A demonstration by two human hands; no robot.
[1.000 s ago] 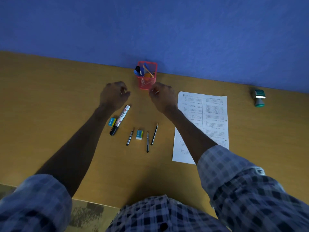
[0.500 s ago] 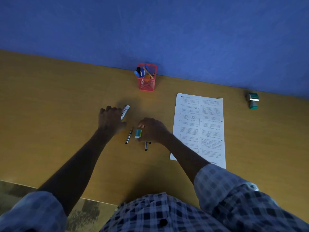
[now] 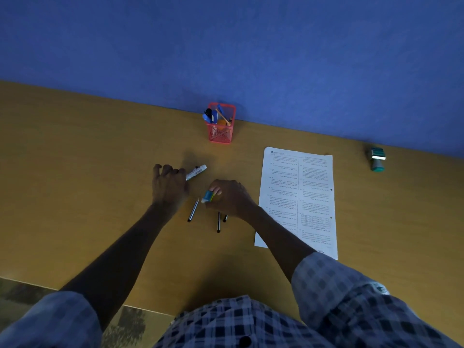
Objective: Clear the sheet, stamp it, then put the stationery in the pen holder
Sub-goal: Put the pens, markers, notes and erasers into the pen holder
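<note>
On the wooden bench (image 3: 75,172), the left hand (image 3: 169,185) lies knuckles-up over the lower end of a white marker (image 3: 197,172); its fingers (image 3: 163,169) are curled down around the barrel, and only the marker's far end juts out toward the upper right. Just right of that wrist a slim dark pen (image 3: 193,210) lies flat and untouched. Beside it, the right hand (image 3: 232,197) pinches a small blue-and-green eraser (image 3: 208,196) between thumb and fingertips, the eraser tilted and apparently just clear of the bench. Below this hand two more thin pens (image 3: 218,222) poke out, partly hidden under the palm. Farther back, against the blue wall (image 3: 226,46), stands the red mesh pen holder (image 3: 221,131), upright and already carrying several pens and an orange item. To the right lies the printed sheet (image 3: 298,197), flat, with the right forearm crossing its near left corner. Well apart at far right the green stamp (image 3: 377,159) sits near the wall.
</note>
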